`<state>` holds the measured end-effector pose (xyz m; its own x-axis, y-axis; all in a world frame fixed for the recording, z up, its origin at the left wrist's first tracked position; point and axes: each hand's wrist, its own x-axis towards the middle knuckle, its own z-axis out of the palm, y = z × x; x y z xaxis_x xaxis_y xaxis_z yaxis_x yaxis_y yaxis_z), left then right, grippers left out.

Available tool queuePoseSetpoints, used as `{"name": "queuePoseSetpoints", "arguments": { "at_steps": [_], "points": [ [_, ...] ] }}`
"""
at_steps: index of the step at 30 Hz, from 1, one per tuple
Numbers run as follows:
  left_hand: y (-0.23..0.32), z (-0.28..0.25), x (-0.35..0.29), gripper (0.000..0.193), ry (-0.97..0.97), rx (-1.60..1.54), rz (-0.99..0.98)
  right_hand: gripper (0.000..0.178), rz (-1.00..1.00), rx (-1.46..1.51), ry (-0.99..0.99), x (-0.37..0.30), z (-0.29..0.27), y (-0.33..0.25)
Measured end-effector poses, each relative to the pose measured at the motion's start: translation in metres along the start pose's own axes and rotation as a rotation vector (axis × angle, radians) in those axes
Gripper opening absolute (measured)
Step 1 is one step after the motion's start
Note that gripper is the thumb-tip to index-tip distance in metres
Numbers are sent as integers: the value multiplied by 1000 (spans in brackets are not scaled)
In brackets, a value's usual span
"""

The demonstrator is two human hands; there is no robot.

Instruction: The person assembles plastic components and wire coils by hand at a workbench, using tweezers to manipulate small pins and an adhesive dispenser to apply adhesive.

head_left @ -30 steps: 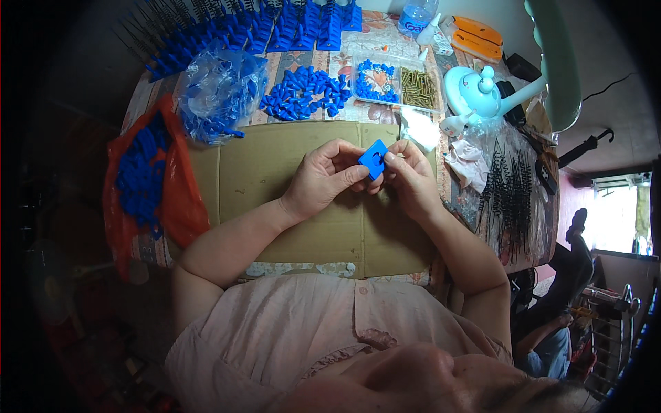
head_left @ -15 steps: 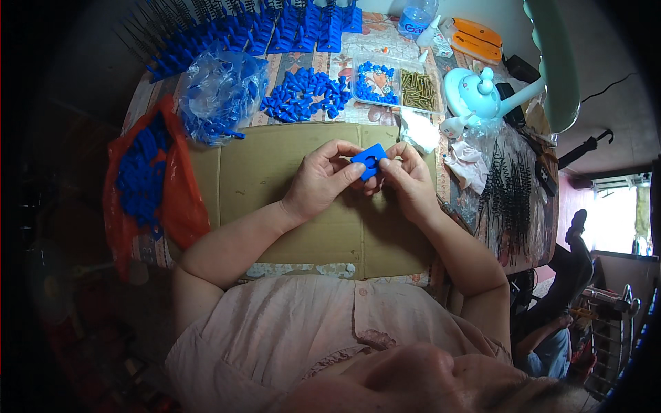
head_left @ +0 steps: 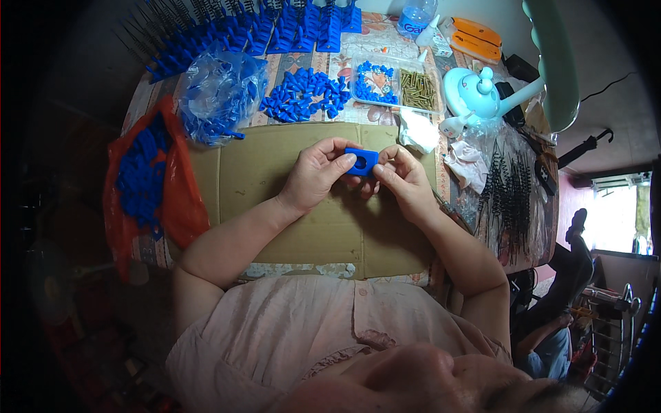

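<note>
Between both hands, above the brown cardboard sheet (head_left: 289, 234), is a flat blue plastic piece (head_left: 370, 160) with a dark round hole in it. My left hand (head_left: 318, 171) pinches its left end, thumb on the face and fingers behind. At the other end, my right hand (head_left: 403, 180) grips the right edge between thumb and fingers. Beyond the cardboard lies a heap of small blue plastic cones (head_left: 306, 95). A clear divided box (head_left: 397, 103) beside the heap holds small blue parts in one compartment and brass-coloured screws in the other.
On the left are a red bag (head_left: 184, 206) of blue parts and a clear bag (head_left: 220, 89). Rows of blue stands (head_left: 303, 34) with black spirals fill the back. To the right stand a pale blue lamp base (head_left: 478, 96), crumpled tissue (head_left: 467, 168) and loose black spirals (head_left: 506, 206).
The blue piece has turned from a tilted position to nearly level and shifted slightly left. My fingers have moved slightly with it, and both hands still hold it.
</note>
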<state>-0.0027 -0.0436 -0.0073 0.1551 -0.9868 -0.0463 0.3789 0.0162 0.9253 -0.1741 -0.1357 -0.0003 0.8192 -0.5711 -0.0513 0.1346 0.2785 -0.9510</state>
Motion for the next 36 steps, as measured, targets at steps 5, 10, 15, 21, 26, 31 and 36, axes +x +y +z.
{"name": "queuePoseSetpoints", "arguments": {
  "at_steps": [5, 10, 15, 21, 26, 31, 36],
  "points": [
    [5, 0, -2, 24, -109, 32, -43, 15, -11, 27, -16, 0, -4, 3],
    [4, 2, -3, 24, -84, 31, -42, 15, 6, 34, -43, 0, -3, 0],
    [3, 1, -2, 25, -29, 17, -6, 17, 7, 6, -23, 0, 1, -1],
    [3, 5, -6, 25, -58, 108, 80, 16, -77, -33, 50, -1, 4, 4],
    [2, 7, -8, 24, -50, 185, 68, 14, -120, -158, 98, -4, 5, 4],
    [6, 7, -9, 22, -24, 341, 70, 14, -133, -165, 101, -5, 4, 1],
    [8, 11, -10, 15, 26, 443, 150, 14, -137, -175, 98, -3, 4, 1]
  ]
}}
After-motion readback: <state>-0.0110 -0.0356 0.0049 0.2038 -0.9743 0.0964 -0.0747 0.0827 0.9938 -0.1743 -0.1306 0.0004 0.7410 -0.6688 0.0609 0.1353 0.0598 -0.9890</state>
